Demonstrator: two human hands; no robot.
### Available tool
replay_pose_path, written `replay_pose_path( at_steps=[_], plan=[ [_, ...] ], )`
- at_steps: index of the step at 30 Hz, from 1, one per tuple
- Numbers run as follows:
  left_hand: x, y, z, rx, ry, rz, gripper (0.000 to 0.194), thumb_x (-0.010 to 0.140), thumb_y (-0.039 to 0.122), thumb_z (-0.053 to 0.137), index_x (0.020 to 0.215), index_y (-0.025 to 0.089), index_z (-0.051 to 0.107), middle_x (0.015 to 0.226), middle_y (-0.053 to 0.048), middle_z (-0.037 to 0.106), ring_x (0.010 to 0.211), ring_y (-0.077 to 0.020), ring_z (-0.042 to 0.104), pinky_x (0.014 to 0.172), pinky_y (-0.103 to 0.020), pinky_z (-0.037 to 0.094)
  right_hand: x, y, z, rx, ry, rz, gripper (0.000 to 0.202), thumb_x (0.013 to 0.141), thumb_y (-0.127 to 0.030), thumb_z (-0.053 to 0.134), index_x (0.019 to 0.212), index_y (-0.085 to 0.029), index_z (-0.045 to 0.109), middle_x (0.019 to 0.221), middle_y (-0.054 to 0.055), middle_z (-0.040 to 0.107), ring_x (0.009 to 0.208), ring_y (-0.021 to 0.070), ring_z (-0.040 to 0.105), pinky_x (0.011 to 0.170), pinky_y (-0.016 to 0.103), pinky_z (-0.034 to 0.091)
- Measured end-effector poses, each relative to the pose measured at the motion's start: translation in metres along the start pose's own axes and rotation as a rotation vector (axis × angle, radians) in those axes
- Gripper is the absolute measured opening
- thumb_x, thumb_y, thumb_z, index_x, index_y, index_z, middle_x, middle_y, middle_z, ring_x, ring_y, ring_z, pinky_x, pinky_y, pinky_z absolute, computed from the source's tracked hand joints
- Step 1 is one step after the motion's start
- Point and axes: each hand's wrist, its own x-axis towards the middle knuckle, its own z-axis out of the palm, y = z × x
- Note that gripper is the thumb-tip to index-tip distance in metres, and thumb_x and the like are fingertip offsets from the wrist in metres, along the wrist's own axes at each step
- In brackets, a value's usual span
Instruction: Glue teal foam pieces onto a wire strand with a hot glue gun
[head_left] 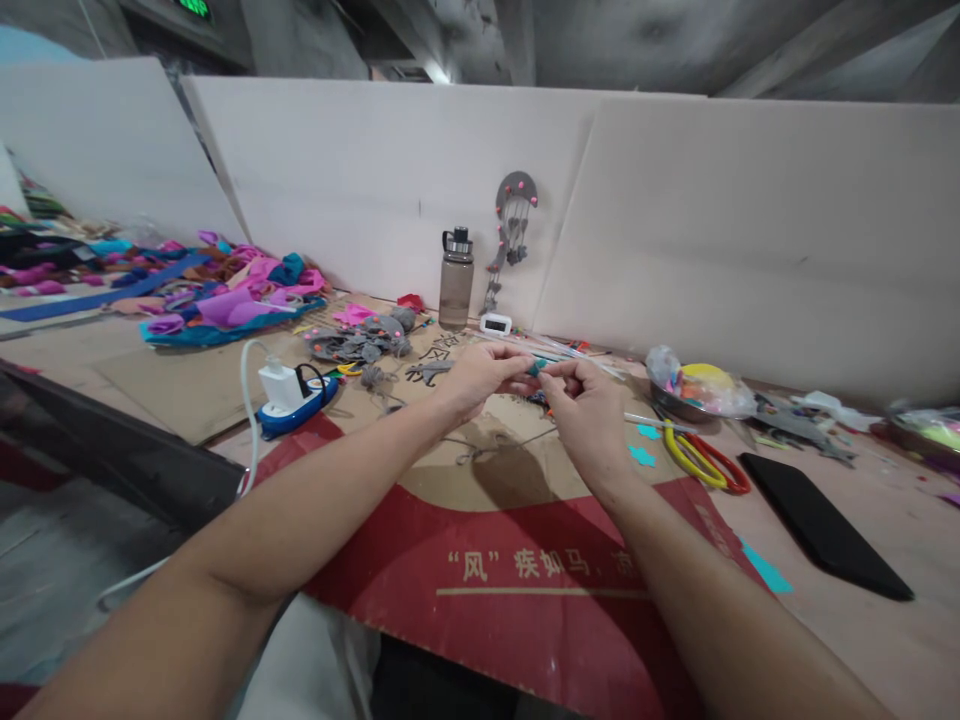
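Observation:
Both hands meet above the cardboard sheet (525,560), near the middle of the view. My left hand (487,378) pinches a small teal piece (537,367) between thumb and fingers. From the right, my right hand (589,415) is closed at the other side of the same piece, its fingertips touching it or something too small to make out. A thin dark cord (517,442) lies on the cardboard below the hands. Turquoise flower-shaped cutouts (642,456) are to the right of my right hand, beside scissors with yellow and red handles (705,462).
A bottle (456,280) and a small white device (496,324) stand at the back. Grey felt pieces (360,340) and a blue power strip (298,408) are left, a black phone (825,525) and a bowl (694,400) right. A grey hanging ornament (516,190) is on the wall.

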Motion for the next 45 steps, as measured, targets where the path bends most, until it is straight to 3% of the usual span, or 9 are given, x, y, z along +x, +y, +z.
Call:
replay_pose_path(
  at_steps=[5,15,24,29,37,45],
  plan=[
    [-0.0013,0.0006,0.0008,0.046,0.018,0.007,0.011,0.077,0.014,0.072,0.073,0.010,0.062,0.065,-0.002,0.066,0.057,-0.0094,0.065,0.071,-0.029,0.059,0.0001,-0.0025,-0.0008,-0.006,0.014,0.027,0.018,0.077,-0.035,0.060,0.077,-0.018,0.066,0.059,-0.004,0.044,0.058,0.0129,0.041,0.057,0.028,0.032],
    [0.0011,-0.0060,-0.0025,0.293,-0.010,0.204,0.006,0.075,0.015,0.069,0.075,0.011,0.063,0.068,-0.002,0.066,0.061,-0.0099,0.065,0.064,-0.025,0.057,0.0020,0.0003,-0.0013,-0.040,0.057,0.029,0.018,0.075,-0.036,0.063,0.076,-0.018,0.063,0.058,-0.005,0.042,0.055,0.0118,0.039,0.054,0.027,0.030],
    [-0.0010,-0.0058,-0.0057,0.470,-0.028,0.295,0.008,0.075,0.018,0.067,0.078,0.011,0.065,0.069,-0.003,0.068,0.063,-0.0102,0.065,0.063,-0.023,0.056,0.0021,-0.0019,-0.0037,-0.039,0.043,0.030,0.015,0.075,-0.033,0.063,0.076,-0.018,0.064,0.058,-0.006,0.038,0.055,0.0108,0.035,0.054,0.027,0.027],
    [-0.0016,-0.0019,-0.0020,0.350,-0.018,0.202,0.005,0.077,0.014,0.067,0.077,0.010,0.064,0.067,-0.002,0.067,0.062,-0.0096,0.065,0.064,-0.023,0.056,0.0021,-0.0024,-0.0035,-0.029,0.034,0.044,0.014,0.075,-0.032,0.063,0.078,-0.018,0.064,0.057,-0.007,0.038,0.054,0.0108,0.035,0.053,0.027,0.027],
    [0.0002,-0.0007,-0.0041,0.011,-0.116,-0.057,0.009,0.079,0.011,0.071,0.086,0.008,0.067,0.077,-0.006,0.072,0.067,-0.0102,0.067,0.080,-0.032,0.057,0.0036,-0.0012,-0.0060,-0.043,0.048,0.051,0.010,0.076,-0.027,0.061,0.078,-0.017,0.063,0.059,-0.006,0.040,0.055,0.0110,0.037,0.057,0.027,0.030],
    [0.0015,0.0001,-0.0035,0.034,-0.071,-0.080,0.011,0.077,0.015,0.075,0.080,0.007,0.068,0.072,-0.006,0.070,0.063,-0.0095,0.066,0.070,-0.026,0.056,0.0017,0.0058,-0.0033,-0.054,0.048,-0.037,0.011,0.077,-0.029,0.062,0.078,-0.018,0.064,0.062,-0.003,0.047,0.059,0.0127,0.042,0.059,0.028,0.033]
  ],
)
